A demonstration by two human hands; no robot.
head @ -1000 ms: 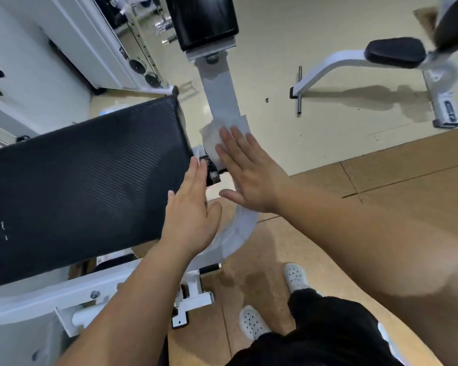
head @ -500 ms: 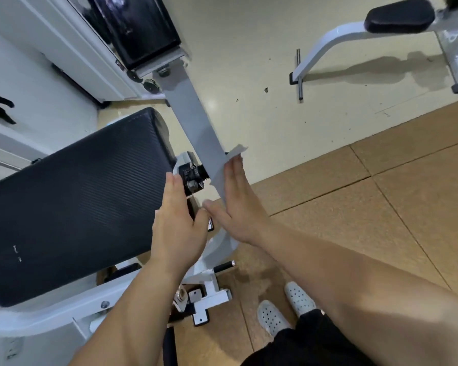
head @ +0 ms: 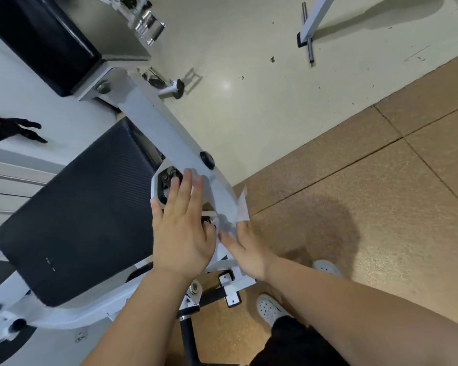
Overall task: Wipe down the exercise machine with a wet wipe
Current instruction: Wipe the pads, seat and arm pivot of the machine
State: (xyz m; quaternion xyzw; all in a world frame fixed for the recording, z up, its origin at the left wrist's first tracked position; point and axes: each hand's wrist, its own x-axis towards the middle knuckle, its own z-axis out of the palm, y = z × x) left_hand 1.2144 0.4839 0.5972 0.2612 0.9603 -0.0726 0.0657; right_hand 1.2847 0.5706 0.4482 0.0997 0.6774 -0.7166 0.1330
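Wiping the white frame arm (head: 169,138) is the step in hand: the right hand (head: 246,252) holds the wet wipe (head: 242,210) against its lower curve at frame centre, fingers hidden, grip unclear. The left hand (head: 181,233) lies flat, fingers together, on the pivot bracket (head: 158,188). The arm's long axis runs upper left to centre; the next move probably calls for sliding the wipe along it.

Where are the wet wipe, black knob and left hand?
wet wipe (head: 243,210): head view, its free upper corner.
black knob (head: 207,159): head view, its round cap.
left hand (head: 181,239): head view, its back.
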